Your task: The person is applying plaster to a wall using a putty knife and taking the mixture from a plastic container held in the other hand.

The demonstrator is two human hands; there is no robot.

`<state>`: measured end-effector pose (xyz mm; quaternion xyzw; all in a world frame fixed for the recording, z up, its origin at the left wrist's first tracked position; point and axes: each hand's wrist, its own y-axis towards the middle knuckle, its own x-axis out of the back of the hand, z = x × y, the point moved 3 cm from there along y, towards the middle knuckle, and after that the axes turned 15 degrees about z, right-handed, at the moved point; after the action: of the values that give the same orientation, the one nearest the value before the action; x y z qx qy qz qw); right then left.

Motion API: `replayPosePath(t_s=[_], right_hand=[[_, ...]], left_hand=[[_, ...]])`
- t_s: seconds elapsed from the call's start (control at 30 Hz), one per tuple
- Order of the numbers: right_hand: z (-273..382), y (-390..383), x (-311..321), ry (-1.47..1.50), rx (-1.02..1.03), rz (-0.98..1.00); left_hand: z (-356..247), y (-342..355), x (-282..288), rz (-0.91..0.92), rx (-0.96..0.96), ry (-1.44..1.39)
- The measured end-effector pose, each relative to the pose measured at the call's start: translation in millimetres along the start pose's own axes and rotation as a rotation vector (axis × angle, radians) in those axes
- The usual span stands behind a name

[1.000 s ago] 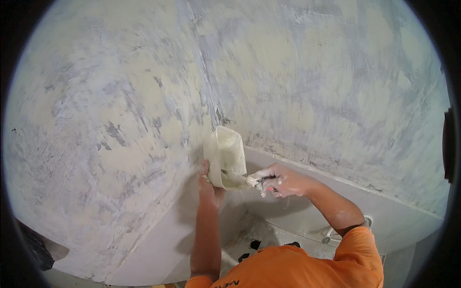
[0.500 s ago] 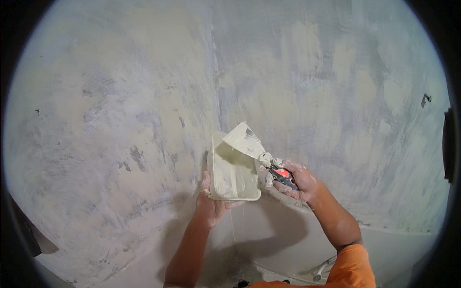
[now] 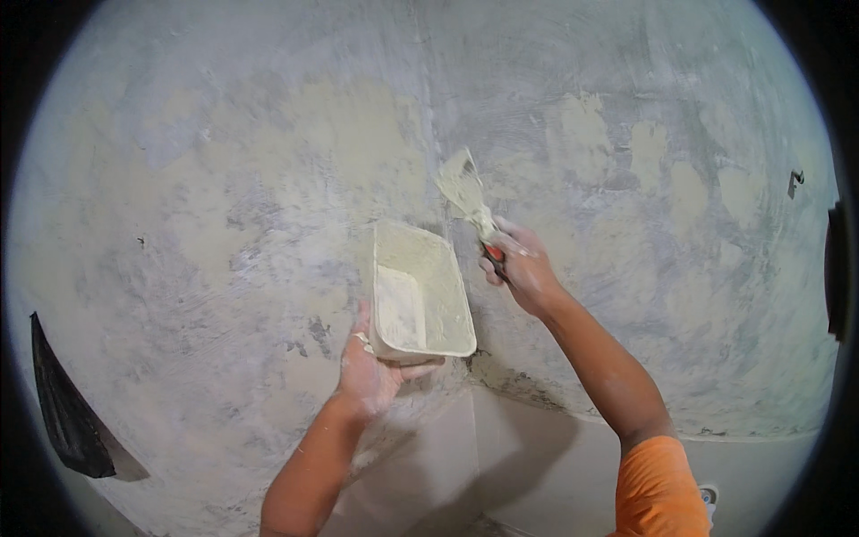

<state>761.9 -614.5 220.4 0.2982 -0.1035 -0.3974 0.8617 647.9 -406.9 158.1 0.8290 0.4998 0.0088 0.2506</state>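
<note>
My left hand [image 3: 371, 371] is closed on the lower left of a white plastic tub [image 3: 470, 327], tilted so its putty-smeared inside faces me. In my right hand [image 3: 523, 268] is a putty knife [image 3: 463, 183] with a black and red handle, its blade coated in pale putty and pointing up. The blade stands above and to the right of the tub, close to the wall corner; whether it touches the wall I cannot tell. Putty also smears the fingers of both hands.
Two patchy, putty-coated walls [image 3: 242, 179] meet at a corner behind the tub. Smooth pale panels [image 3: 537, 447] run along the bottom. A black plastic sheet [image 3: 72, 421] hangs at the lower left. A small metal fitting [image 3: 795, 183] sticks out of the right wall.
The putty knife has risen from over the tub's upper edge and turned more upright. The tub has shifted slightly left and up. The view has swung a little.
</note>
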Motion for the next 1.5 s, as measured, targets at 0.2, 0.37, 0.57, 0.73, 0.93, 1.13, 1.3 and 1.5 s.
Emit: replayPosePath(t_s=[0.2,0.37,0.57,0.73,0.93,1.13,1.3,1.5], right_hand=[[-9.4,91.7,55.5,-1.086,0.462,-0.324],[-38.7,133.5,85.8,-1.302,0.445,-0.455],[-143.9,142.9,145.3,-1.380,0.074,-0.272],[-221.2,89.3,173.9,-1.273,0.009,-0.170],[-161.2,112.2,229.8,-1.214,0.227,-0.322],[-115.7,216.4,242.1,-1.366,0.263,-0.206],[-253.6,194.9,241.9,-1.264,0.036,-0.152],[-353.5,82.1,293.8,-1.181,0.046,-0.064]], left_hand=[[-27.8,-4.2,-45.6,-0.079,-0.007,0.163],[-22.9,-3.6,-42.4,-0.144,0.012,0.208],[-3.1,57.3,-26.1,-0.196,-0.061,0.283],[0.2,111.6,-4.7,-0.233,-0.111,0.292],[16.3,160.2,15.7,-0.271,-0.074,0.255],[54.2,176.0,46.8,-0.324,-0.163,0.185],[84.4,191.9,67.1,-0.298,-0.239,0.054],[104.4,241.9,77.4,-0.296,-0.182,0.151]])
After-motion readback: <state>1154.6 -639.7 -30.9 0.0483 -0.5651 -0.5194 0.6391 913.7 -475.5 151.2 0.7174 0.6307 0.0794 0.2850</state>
